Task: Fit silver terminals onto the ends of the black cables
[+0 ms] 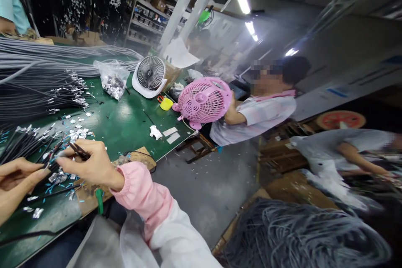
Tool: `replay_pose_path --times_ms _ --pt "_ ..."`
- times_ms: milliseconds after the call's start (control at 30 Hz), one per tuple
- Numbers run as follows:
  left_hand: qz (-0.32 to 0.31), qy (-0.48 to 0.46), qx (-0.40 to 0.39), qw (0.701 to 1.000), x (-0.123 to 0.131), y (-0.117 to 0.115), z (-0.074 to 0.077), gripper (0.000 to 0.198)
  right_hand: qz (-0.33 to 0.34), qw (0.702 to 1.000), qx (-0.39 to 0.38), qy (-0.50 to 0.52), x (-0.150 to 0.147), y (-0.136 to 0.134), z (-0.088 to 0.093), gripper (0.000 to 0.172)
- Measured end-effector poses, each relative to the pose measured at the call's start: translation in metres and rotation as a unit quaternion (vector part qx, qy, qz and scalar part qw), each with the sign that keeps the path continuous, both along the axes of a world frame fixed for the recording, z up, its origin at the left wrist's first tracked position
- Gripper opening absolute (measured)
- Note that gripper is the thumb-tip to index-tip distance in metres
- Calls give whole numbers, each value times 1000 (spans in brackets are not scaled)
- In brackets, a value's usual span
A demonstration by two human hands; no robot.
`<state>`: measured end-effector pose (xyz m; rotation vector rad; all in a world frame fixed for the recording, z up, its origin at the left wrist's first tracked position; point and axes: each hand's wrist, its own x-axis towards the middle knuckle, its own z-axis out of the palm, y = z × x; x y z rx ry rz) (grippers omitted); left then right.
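My right hand, in a pink sleeve, pinches thin black wires over the green table. At the lower left edge of the view, my left hand has its fingers curled toward the same wires and small metal terminals. A bundle of black wires with metal tips lies just beyond my left hand. Silver and blue scraps litter the table around both hands.
Grey cable bundles cover the table's left side. A bag of metal parts, a white fan and a pink fan stand farther along. A seated person leans by the pink fan; another person bends at right. A grey cable heap fills a box below.
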<state>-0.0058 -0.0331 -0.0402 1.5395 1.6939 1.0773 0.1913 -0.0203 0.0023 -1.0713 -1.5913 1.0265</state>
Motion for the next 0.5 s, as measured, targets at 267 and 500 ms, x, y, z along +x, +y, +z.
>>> replay_pose_path --times_ms 267,500 --pt "12 -78 -65 995 4 -3 10 55 -39 997 65 -29 -3 -2 -6 7" --pt "11 -90 -78 993 4 -3 12 47 -55 996 46 -43 -4 -5 -3 12"
